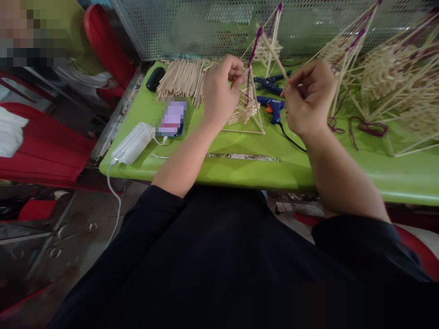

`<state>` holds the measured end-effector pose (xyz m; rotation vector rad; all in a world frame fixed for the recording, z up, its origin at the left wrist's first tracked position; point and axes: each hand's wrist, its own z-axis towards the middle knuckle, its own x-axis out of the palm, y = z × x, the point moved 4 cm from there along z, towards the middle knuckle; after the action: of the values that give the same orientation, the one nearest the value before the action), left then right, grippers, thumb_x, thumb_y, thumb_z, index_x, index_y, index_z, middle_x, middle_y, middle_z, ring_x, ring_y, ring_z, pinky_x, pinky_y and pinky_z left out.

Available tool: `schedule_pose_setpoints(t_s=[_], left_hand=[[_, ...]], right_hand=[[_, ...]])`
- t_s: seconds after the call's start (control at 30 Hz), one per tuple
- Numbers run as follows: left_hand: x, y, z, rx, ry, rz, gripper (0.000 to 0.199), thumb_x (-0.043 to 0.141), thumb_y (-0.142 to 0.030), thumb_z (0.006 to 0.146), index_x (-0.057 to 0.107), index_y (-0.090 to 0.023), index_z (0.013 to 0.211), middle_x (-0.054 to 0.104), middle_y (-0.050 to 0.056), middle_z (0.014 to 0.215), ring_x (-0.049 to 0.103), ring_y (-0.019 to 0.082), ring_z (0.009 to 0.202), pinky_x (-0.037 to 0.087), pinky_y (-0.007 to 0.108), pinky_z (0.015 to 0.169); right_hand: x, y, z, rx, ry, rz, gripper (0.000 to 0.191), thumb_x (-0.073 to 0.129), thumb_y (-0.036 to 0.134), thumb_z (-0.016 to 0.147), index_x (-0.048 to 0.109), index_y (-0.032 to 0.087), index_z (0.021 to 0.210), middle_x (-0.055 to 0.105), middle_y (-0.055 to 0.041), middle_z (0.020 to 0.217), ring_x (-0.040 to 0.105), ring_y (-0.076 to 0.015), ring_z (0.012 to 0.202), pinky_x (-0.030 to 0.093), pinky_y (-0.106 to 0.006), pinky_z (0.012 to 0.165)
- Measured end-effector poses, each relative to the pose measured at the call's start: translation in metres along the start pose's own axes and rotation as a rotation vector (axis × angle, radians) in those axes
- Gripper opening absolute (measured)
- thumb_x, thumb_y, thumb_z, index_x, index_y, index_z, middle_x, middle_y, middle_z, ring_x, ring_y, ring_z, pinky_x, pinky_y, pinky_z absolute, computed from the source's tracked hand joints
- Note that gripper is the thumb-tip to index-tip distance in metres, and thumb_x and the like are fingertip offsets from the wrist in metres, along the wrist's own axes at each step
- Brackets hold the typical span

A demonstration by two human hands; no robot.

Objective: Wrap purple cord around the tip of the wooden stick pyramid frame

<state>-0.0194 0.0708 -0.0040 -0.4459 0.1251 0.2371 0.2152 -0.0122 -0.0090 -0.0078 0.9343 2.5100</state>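
My left hand (221, 93) is closed, fingertips pinched beside the purple yarn (252, 57) of a small wooden-stick frame. Whatever those fingers hold is hidden. A slanting wooden stick (274, 55) runs from the frame's yarn-wrapped top to my right hand (308, 100), which is closed on its lower end. Under my left hand the frame's base carries a stack of short crossed sticks (245, 109). Between my hands lie a blue glue gun (274, 107) with a black cord and dark clamp-like pliers (269, 84).
A pile of loose sticks (181, 80), a phone (173, 119) and a white power bank (132, 142) lie left on the green table (302, 171). More stick structures (380, 77) and purple yarn (370, 128) stand right. A flat patterned strip (240, 157) lies near the front edge. Perforated metal mesh (192, 27) rises behind.
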Motion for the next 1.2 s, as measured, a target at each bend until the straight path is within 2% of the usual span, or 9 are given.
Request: schedule_pose_setpoints(t_s=[0.1, 0.23, 0.37, 0.53, 0.67, 0.83, 0.93, 1.03, 1.2], left_hand=[[0.005, 0.010, -0.001, -0.036, -0.001, 0.047, 0.017, 0.078, -0.039, 0.094, 0.062, -0.037, 0.090, 0.071, -0.004, 0.079, 0.061, 0.022, 0.074, 0.051, 0.045, 0.075], [0.004, 0.006, -0.002, -0.065, 0.026, 0.126, 0.019, 0.078, -0.023, 0.088, 0.063, -0.034, 0.084, 0.073, -0.005, 0.079, 0.060, 0.022, 0.071, 0.048, 0.045, 0.074], [0.001, -0.002, -0.003, -0.102, 0.027, 0.196, 0.016, 0.075, -0.020, 0.087, 0.067, -0.034, 0.085, 0.076, -0.003, 0.082, 0.061, 0.024, 0.073, 0.045, 0.049, 0.080], [0.008, 0.016, -0.001, -0.102, -0.012, 0.142, 0.013, 0.079, -0.043, 0.075, 0.066, -0.043, 0.078, 0.076, -0.002, 0.075, 0.058, 0.032, 0.073, 0.038, 0.055, 0.082], [0.007, 0.011, 0.000, -0.082, -0.004, 0.216, 0.020, 0.079, -0.049, 0.084, 0.062, -0.040, 0.076, 0.073, -0.002, 0.075, 0.055, 0.031, 0.075, 0.038, 0.054, 0.084], [-0.008, -0.030, 0.001, -0.089, 0.150, 0.380, 0.017, 0.069, -0.026, 0.108, 0.066, -0.031, 0.093, 0.076, 0.000, 0.092, 0.059, 0.024, 0.088, 0.042, 0.049, 0.095], [-0.014, -0.045, 0.002, -0.140, 0.199, 0.408, 0.020, 0.069, -0.026, 0.111, 0.066, -0.033, 0.093, 0.078, 0.000, 0.097, 0.065, 0.027, 0.100, 0.043, 0.048, 0.099], [-0.015, -0.048, 0.005, -0.144, 0.193, 0.418, 0.020, 0.067, -0.022, 0.111, 0.066, -0.031, 0.094, 0.079, 0.000, 0.100, 0.068, 0.028, 0.107, 0.045, 0.050, 0.101], [-0.011, -0.039, 0.007, -0.165, 0.178, 0.264, 0.029, 0.074, -0.021, 0.106, 0.058, -0.036, 0.087, 0.077, -0.003, 0.093, 0.069, 0.026, 0.092, 0.049, 0.049, 0.093]], right_hand=[[-0.001, 0.005, 0.000, -0.108, -0.033, -0.049, 0.039, 0.082, 0.057, 0.095, 0.059, 0.026, 0.099, 0.055, 0.0025, 0.083, 0.056, -0.0154, 0.065, 0.039, -0.030, 0.057], [0.001, 0.007, -0.001, -0.064, -0.015, -0.074, 0.037, 0.081, 0.056, 0.097, 0.058, 0.026, 0.101, 0.056, 0.0017, 0.082, 0.057, -0.0160, 0.065, 0.043, -0.031, 0.058], [0.001, 0.008, -0.001, -0.075, -0.025, -0.032, 0.032, 0.082, 0.048, 0.095, 0.059, 0.026, 0.099, 0.058, 0.0006, 0.083, 0.059, -0.0169, 0.065, 0.040, -0.032, 0.055], [0.001, 0.008, -0.001, -0.064, -0.037, -0.051, 0.025, 0.080, 0.041, 0.092, 0.059, 0.029, 0.098, 0.055, 0.0021, 0.080, 0.052, -0.0155, 0.059, 0.035, -0.032, 0.051], [0.001, 0.008, -0.002, -0.027, -0.016, -0.028, 0.021, 0.079, 0.030, 0.092, 0.059, 0.030, 0.100, 0.057, 0.0026, 0.080, 0.050, -0.0147, 0.055, 0.034, -0.034, 0.050], [0.001, 0.005, -0.002, -0.085, -0.015, -0.017, 0.023, 0.080, 0.033, 0.096, 0.059, 0.027, 0.102, 0.056, 0.0035, 0.081, 0.052, -0.0129, 0.058, 0.034, -0.029, 0.052], [0.001, 0.003, -0.001, -0.129, -0.012, -0.023, 0.022, 0.078, 0.034, 0.097, 0.059, 0.025, 0.102, 0.057, 0.0034, 0.084, 0.052, -0.0117, 0.061, 0.032, -0.026, 0.053], [0.002, 0.003, -0.002, -0.142, -0.012, -0.030, 0.024, 0.079, 0.036, 0.098, 0.059, 0.024, 0.101, 0.056, 0.0032, 0.085, 0.053, -0.0117, 0.062, 0.032, -0.025, 0.054], [0.002, 0.004, -0.002, -0.101, -0.018, -0.062, 0.022, 0.078, 0.036, 0.097, 0.059, 0.026, 0.102, 0.056, 0.0042, 0.081, 0.049, -0.0107, 0.056, 0.030, -0.026, 0.051]])
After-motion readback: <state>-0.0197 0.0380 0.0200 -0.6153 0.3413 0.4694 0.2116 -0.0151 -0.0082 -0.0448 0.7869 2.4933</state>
